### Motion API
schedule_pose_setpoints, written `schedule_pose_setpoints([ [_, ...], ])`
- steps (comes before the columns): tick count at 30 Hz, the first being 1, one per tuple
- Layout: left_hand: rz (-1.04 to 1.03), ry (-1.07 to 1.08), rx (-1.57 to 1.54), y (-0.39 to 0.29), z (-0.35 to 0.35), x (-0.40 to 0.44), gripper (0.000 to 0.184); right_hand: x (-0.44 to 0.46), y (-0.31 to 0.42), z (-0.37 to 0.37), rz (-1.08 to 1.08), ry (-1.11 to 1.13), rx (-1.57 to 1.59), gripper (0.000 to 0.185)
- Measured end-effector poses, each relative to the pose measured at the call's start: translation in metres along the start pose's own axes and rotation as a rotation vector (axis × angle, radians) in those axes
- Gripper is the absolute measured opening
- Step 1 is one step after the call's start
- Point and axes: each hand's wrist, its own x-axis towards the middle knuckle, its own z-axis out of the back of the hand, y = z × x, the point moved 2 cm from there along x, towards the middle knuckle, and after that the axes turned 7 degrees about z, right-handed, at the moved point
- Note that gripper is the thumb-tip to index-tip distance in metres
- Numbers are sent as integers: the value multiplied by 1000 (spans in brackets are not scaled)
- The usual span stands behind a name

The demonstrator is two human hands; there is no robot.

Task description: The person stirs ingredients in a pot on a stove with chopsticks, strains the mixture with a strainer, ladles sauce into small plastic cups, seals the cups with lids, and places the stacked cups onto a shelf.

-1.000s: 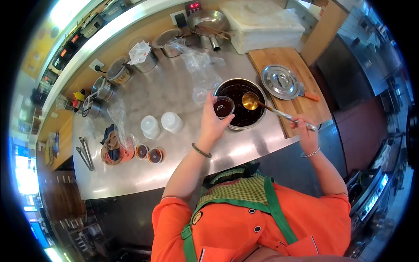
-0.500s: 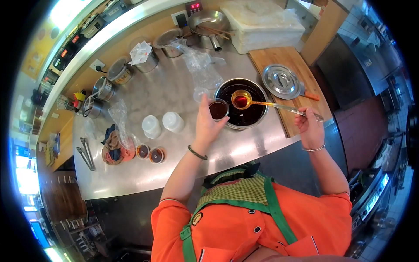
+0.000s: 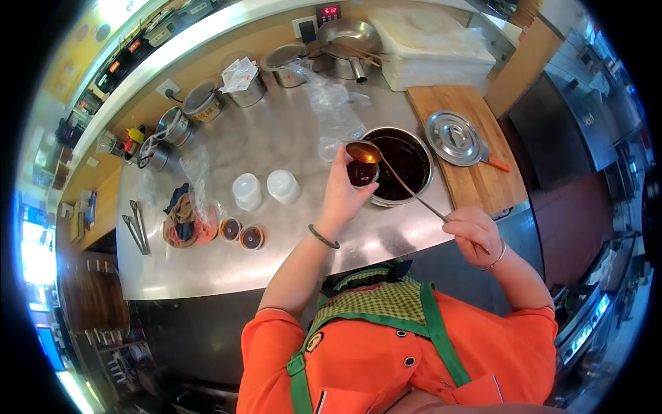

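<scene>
My left hand (image 3: 343, 190) is wrapped round a small clear cup (image 3: 363, 174) with dark liquid in it, at the near-left rim of a steel pot (image 3: 429, 181). Dark reddish-brown liquid (image 3: 407, 155) fills much of the pot. In my right hand (image 3: 473, 234) is the long handle of a ladle (image 3: 414, 193). Its bowl is tilted right over the cup, with amber liquid showing in it. Two filled cups (image 3: 252, 238) stand farther left on the steel counter, near two stacks of white lids or cups (image 3: 283, 186).
A wooden board (image 3: 486, 186) bearing a metal lid (image 3: 454, 139) lies right of the pot. Behind are a clear plastic bag (image 3: 334, 110), a steel pan (image 3: 349, 41) and a white foam box (image 3: 434, 62). Tongs (image 3: 138, 224) and a crumpled cloth (image 3: 181, 221) lie at left.
The ladle's bowl has moved left from over the pot to over the cup and tilted. My right hand has come lower and nearer my body. The camera view has shifted slightly.
</scene>
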Motion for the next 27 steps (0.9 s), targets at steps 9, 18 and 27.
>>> schedule_pose_setpoints([
  [9,36,-50,32,14,30,-21,96,-48,-47,-25,-688,-730,535,24],
  [18,114,-38,103,63,71,-76,93,-46,-49,-73,-290,12,-167,13],
  [27,211,-9,210,108,97,-121,89,-120,-66,-133,-1127,-371,316,37],
])
